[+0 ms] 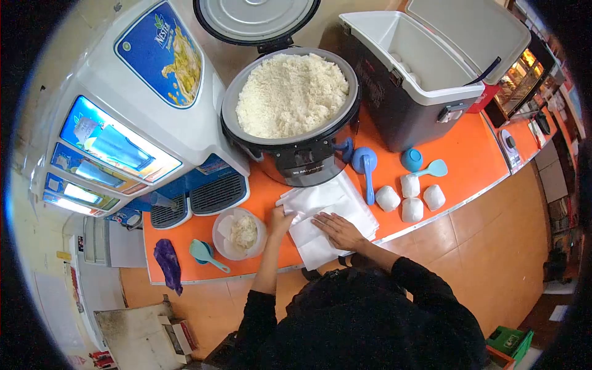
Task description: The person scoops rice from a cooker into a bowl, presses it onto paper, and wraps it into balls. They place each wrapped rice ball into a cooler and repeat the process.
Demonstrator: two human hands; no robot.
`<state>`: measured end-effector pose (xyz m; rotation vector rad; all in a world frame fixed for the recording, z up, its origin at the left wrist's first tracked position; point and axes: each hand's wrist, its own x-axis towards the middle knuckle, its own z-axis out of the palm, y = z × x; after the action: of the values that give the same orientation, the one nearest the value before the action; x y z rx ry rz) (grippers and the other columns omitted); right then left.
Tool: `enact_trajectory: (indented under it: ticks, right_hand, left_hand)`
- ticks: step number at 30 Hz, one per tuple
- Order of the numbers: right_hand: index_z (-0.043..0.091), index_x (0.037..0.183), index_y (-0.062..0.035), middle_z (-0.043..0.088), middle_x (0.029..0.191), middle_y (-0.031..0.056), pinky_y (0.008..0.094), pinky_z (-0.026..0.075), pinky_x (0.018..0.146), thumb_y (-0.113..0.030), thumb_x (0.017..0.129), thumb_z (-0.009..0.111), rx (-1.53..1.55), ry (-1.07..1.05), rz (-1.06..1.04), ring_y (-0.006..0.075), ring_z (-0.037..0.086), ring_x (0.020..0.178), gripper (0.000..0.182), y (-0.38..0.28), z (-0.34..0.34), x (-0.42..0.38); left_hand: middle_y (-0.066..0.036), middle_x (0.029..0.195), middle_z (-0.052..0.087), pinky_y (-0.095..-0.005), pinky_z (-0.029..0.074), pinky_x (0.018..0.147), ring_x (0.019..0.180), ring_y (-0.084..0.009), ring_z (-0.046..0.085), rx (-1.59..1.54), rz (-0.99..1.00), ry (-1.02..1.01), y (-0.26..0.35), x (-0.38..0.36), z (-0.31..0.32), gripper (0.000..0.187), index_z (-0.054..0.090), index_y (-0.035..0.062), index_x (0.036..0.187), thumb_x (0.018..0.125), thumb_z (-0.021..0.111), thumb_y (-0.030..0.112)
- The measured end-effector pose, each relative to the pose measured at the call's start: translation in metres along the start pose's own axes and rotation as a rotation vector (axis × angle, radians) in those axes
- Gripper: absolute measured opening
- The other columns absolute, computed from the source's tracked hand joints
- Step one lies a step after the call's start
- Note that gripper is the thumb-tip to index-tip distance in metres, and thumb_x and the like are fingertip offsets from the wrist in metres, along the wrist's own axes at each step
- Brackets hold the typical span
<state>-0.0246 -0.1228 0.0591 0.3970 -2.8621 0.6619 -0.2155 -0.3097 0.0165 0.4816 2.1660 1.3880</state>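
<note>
Head view: I see my right hand (338, 230) spread flat, pressing the stack of white paper sheets (327, 216) on the orange bench (468, 160), just in front of the large black rice cooker (290, 111). My left hand (280, 219) pinches the stack's left corner. I judge the top sheet peels cleanly if the flat hand holds the rest down. The cooker, lid open, is heaped with white rice. Left of the paper, a clear plastic tub (239, 233) holds some rice. Right of the cooker, a grey cooler box (410, 86) stands open with white lumps inside.
</note>
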Motion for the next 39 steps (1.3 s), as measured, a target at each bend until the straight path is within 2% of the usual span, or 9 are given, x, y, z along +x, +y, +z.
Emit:
enact_trajectory:
  ticks: [3, 7, 14, 20, 23, 27, 31, 38, 39]
  right_hand:
    - [0.031, 0.148, -0.0106, 0.035, 0.151, 0.0090, 0.0424, 0.028, 0.116, -0.007, 0.080, 0.056, -0.008, -0.012, 0.005, 0.0249, 0.034, 0.140, 0.073, 0.003, 0.005, -0.001]
    - [0.034, 0.146, -0.0076, 0.038, 0.150, 0.0100, 0.0411, 0.030, 0.115, -0.005, 0.080, 0.055, 0.014, 0.078, -0.046, 0.0249, 0.037, 0.138, 0.069, 0.002, 0.002, -0.003]
    - [0.041, 0.142, -0.0040, 0.043, 0.146, 0.0106, 0.0406, 0.032, 0.113, -0.007, 0.080, 0.056, -0.023, 0.076, -0.118, 0.0250, 0.040, 0.136, 0.064, 0.017, 0.014, 0.000]
    - [0.056, 0.126, -0.0052, 0.056, 0.125, 0.0083, 0.0371, 0.043, 0.099, -0.012, 0.082, 0.061, -0.075, 0.083, -0.187, 0.0233, 0.056, 0.112, 0.045, 0.032, 0.031, -0.021]
    - [0.057, 0.119, -0.0045, 0.058, 0.118, 0.0071, 0.0357, 0.047, 0.090, -0.012, 0.079, 0.065, -0.143, 0.226, -0.253, 0.0226, 0.059, 0.102, 0.042, 0.024, 0.017, -0.026]
    - [0.058, 0.114, -0.0048, 0.059, 0.116, 0.0082, 0.0354, 0.048, 0.087, -0.012, 0.077, 0.067, -0.136, 0.271, -0.122, 0.0233, 0.059, 0.102, 0.039, 0.024, -0.007, -0.013]
    - [0.059, 0.107, -0.0026, 0.062, 0.109, 0.0116, 0.0345, 0.050, 0.085, -0.010, 0.076, 0.067, -0.021, 0.241, -0.034, 0.0247, 0.060, 0.102, 0.033, 0.046, 0.018, -0.021]
    - [0.056, 0.104, -0.0067, 0.064, 0.092, 0.0121, 0.0401, 0.049, 0.080, -0.007, 0.074, 0.065, -0.002, 0.154, 0.215, 0.0289, 0.059, 0.091, 0.030, 0.052, 0.005, 0.002]
    - [0.055, 0.105, -0.0069, 0.063, 0.095, 0.0128, 0.0409, 0.048, 0.082, -0.008, 0.074, 0.066, 0.022, 0.128, 0.270, 0.0303, 0.058, 0.092, 0.033, 0.055, 0.009, 0.008]
  left_hand:
    - [-0.012, 0.114, 0.069, -0.0301, 0.049, 0.088, 0.103, -0.0205, 0.066, 0.232, 0.274, -0.437, -0.024, -0.006, -0.026, 0.053, 0.063, 0.0002, 0.120, 0.068, 0.069, 0.002]
    - [-0.017, 0.133, 0.057, -0.0341, 0.042, 0.102, 0.124, -0.0286, 0.054, 0.128, 0.432, -0.482, 0.051, -0.012, -0.017, 0.070, 0.050, 0.0035, 0.136, 0.069, 0.070, 0.006]
    - [-0.021, 0.107, 0.067, -0.0387, 0.052, 0.083, 0.093, -0.0381, 0.065, 0.597, 0.324, -0.118, 0.079, -0.024, 0.031, 0.029, 0.066, -0.0007, 0.110, 0.083, 0.061, 0.005]
    - [-0.015, 0.129, 0.059, -0.0374, 0.047, 0.099, 0.123, -0.0293, 0.054, 0.356, 0.563, -0.009, 0.054, -0.074, 0.061, 0.032, 0.064, 0.0014, 0.119, 0.089, 0.053, 0.003]
    - [-0.017, 0.141, 0.047, -0.0449, 0.033, 0.111, 0.135, -0.0304, 0.041, 0.705, 0.744, -0.091, 0.052, -0.092, 0.061, 0.042, 0.050, -0.0050, 0.133, 0.095, 0.049, 0.013]
    - [-0.019, 0.137, 0.049, -0.0419, 0.040, 0.105, 0.128, -0.0318, 0.047, 0.992, 0.876, 0.026, 0.049, -0.104, 0.065, 0.039, 0.051, -0.0088, 0.126, 0.093, 0.054, 0.012]
    - [-0.018, 0.108, 0.058, -0.0411, 0.048, 0.088, 0.105, -0.0335, 0.057, 0.450, 0.507, 0.314, 0.024, -0.100, 0.078, 0.019, 0.058, -0.0004, 0.104, 0.086, 0.062, 0.004]
    - [-0.014, 0.095, 0.061, -0.0423, 0.048, 0.085, 0.100, -0.0327, 0.059, 0.566, 0.444, 0.219, 0.003, -0.082, 0.058, 0.022, 0.057, 0.0036, 0.105, 0.083, 0.062, 0.001]
    - [-0.013, 0.093, 0.061, -0.0425, 0.048, 0.085, 0.099, -0.0332, 0.059, 0.278, 0.308, 0.232, 0.002, -0.078, 0.059, 0.020, 0.058, 0.0033, 0.101, 0.081, 0.062, 0.000]
